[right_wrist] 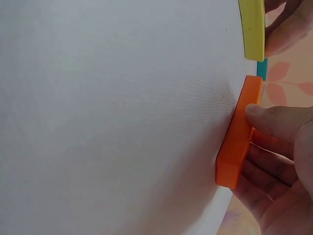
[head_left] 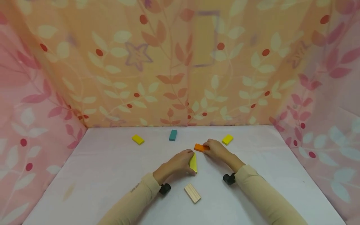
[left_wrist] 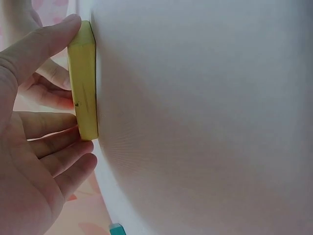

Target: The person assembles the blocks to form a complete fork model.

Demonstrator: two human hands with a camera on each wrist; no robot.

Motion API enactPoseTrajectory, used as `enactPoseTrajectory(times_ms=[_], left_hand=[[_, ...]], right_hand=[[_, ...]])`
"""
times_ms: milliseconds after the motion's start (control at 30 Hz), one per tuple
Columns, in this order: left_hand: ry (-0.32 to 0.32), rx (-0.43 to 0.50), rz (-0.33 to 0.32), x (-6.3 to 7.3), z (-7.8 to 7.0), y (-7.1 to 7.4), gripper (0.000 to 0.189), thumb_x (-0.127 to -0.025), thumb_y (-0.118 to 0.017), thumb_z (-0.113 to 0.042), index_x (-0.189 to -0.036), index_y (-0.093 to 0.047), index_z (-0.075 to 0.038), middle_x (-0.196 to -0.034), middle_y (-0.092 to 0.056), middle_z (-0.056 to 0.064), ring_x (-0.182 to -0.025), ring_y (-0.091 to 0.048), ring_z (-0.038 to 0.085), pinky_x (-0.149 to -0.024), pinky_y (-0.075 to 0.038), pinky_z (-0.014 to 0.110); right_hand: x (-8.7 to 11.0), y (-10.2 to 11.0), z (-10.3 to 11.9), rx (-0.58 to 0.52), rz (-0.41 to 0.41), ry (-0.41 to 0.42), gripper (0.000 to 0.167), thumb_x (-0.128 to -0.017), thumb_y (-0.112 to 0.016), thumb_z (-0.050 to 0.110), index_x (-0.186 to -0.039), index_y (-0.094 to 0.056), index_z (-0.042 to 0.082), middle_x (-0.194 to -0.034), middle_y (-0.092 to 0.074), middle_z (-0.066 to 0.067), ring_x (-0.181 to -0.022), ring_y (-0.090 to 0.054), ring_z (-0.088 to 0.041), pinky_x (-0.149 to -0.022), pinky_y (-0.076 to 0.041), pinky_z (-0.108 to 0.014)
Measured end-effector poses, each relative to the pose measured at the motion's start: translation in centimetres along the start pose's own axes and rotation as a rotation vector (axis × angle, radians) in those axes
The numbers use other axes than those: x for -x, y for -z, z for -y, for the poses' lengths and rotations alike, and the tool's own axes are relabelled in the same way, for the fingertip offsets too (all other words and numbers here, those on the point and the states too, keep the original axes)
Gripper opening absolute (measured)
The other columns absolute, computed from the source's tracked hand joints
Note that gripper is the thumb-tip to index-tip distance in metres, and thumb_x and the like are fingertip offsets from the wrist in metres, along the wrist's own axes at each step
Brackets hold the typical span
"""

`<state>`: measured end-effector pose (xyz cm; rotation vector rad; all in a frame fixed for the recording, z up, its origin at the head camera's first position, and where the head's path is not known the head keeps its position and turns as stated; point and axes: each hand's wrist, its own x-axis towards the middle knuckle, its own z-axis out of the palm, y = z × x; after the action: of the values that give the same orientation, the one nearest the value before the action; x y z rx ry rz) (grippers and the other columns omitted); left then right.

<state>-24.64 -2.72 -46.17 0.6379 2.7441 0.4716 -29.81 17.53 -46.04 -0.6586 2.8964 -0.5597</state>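
Note:
My left hand (head_left: pixel 180 163) grips a yellow block (head_left: pixel 193 163) by its two ends, thumb at the near end and fingers at the far one. In the left wrist view this yellow block (left_wrist: pixel 83 83) stands on its long edge on the white cloth. Just right of it, my right hand (head_left: pixel 216 149) holds an orange block (head_left: pixel 199 147). The right wrist view has the thumb on the near face of the orange block (right_wrist: pixel 238 137), with the fingers behind it. A short gap separates the two held blocks.
A plain wooden block (head_left: pixel 192 193) with grooves lies nearer me. Farther back are a yellow block (head_left: pixel 138 139) on the left, a teal block (head_left: pixel 172 135) in the middle and another yellow block (head_left: pixel 227 139) on the right. Patterned curtains (head_left: pixel 180 62) enclose the white table (head_left: pixel 112 175).

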Motion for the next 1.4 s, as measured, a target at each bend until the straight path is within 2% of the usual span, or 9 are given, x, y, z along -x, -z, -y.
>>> enactPoseTrajectory(times_ms=[333,533,1000,1167,1400], left_hand=[[0.005,-0.008,0.004,0.2,-0.15,0.09,0.091,-0.071,-0.085,-0.047,-0.144,-0.047,-0.009,-0.148,-0.047,0.006,-0.13,-0.05,0.021,-0.112,-0.042,0.037],[-0.003,-0.032,-0.011,0.3,0.02,-0.02,0.092,-0.071,-0.084,-0.049,-0.144,-0.046,-0.009,-0.149,-0.046,0.005,-0.131,-0.049,0.021,-0.112,-0.041,0.037],[0.002,-0.009,0.006,0.54,0.01,0.01,0.093,-0.071,-0.083,-0.05,-0.146,-0.044,-0.01,-0.151,-0.044,0.005,-0.133,-0.048,0.021,-0.113,-0.04,0.038],[0.0,-0.017,0.006,0.55,0.08,0.0,0.093,-0.072,-0.082,-0.051,-0.146,-0.043,-0.01,-0.151,-0.043,0.005,-0.135,-0.047,0.021,-0.113,-0.04,0.038],[0.0,0.005,0.013,0.61,0.07,0.06,0.093,-0.073,-0.082,-0.05,-0.147,-0.043,-0.01,-0.153,-0.042,0.005,-0.136,-0.045,0.022,-0.114,-0.039,0.04]], right_hand=[[0.49,0.34,0.15,-0.008,-0.001,0.026,0.033,-0.088,-0.07,0.013,-0.116,-0.067,-0.005,-0.101,-0.066,-0.013,-0.087,-0.059,-0.022,-0.09,-0.053,-0.042],[0.39,0.3,-0.29,-0.005,0.0,-0.004,0.035,-0.088,-0.072,0.017,-0.118,-0.068,-0.001,-0.102,-0.065,-0.01,-0.089,-0.059,-0.021,-0.091,-0.053,-0.041],[0.54,0.49,-0.63,0.006,0.022,-0.002,0.034,-0.086,-0.074,0.016,-0.115,-0.069,-0.001,-0.104,-0.067,-0.01,-0.092,-0.06,-0.022,-0.093,-0.053,-0.042],[0.61,0.4,-0.62,0.016,0.021,-0.01,0.034,-0.086,-0.074,0.016,-0.116,-0.069,0.0,-0.105,-0.066,-0.01,-0.094,-0.061,-0.023,-0.094,-0.053,-0.043],[0.69,0.36,-0.68,0.037,-0.005,0.021,0.034,-0.085,-0.074,0.016,-0.113,-0.069,-0.001,-0.102,-0.066,-0.011,-0.092,-0.061,-0.024,-0.092,-0.053,-0.043]])
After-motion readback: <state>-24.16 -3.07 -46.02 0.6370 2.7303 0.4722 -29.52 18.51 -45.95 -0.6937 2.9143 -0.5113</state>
